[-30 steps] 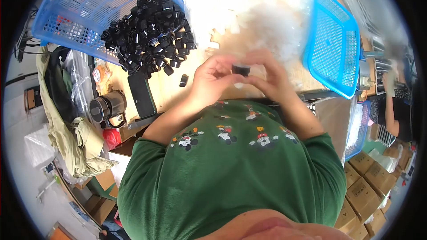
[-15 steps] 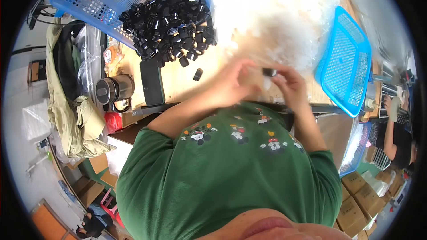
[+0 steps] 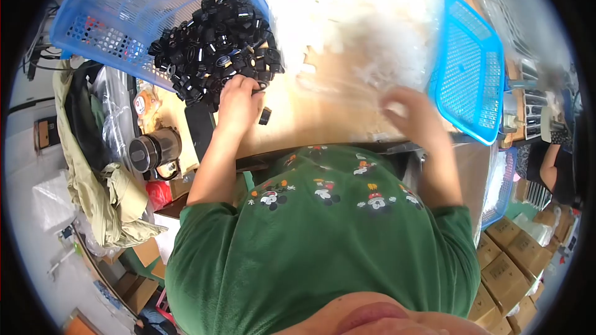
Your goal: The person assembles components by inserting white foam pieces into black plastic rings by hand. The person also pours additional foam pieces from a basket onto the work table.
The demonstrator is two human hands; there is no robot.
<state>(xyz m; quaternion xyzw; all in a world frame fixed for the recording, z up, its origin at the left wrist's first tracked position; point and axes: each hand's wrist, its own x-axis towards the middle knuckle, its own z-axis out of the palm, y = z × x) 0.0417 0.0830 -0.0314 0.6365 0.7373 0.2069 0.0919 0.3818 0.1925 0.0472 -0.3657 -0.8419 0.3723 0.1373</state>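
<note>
A heap of small black caps [image 3: 214, 46] spills from a blue basket onto the wooden table. My left hand [image 3: 241, 102] is at the heap's near edge with its fingers curled down, and a dark cap shows between thumb and forefinger. One loose black cap [image 3: 265, 116] lies just right of that hand. Over the table's right side, my right hand [image 3: 415, 116] is slightly blurred, its fingers curled inward. A small whitish bit shows at its fingertips, too unclear to name. Beyond it lies a pile of clear, filmy plastic [image 3: 388, 56].
The blue basket [image 3: 93, 34] stands tilted at the back left. A light-blue basket [image 3: 469, 68] sits at the right. A dark phone [image 3: 199, 127] and a lidded jar [image 3: 155, 149] lie left of my left arm. Cardboard boxes [image 3: 506, 273] stand lower right; a person [image 3: 552, 164] is at far right.
My left hand has moved left from the middle to the cap heap. The black cap seen in my right hand no longer shows there. My right hand has shifted slightly right.
</note>
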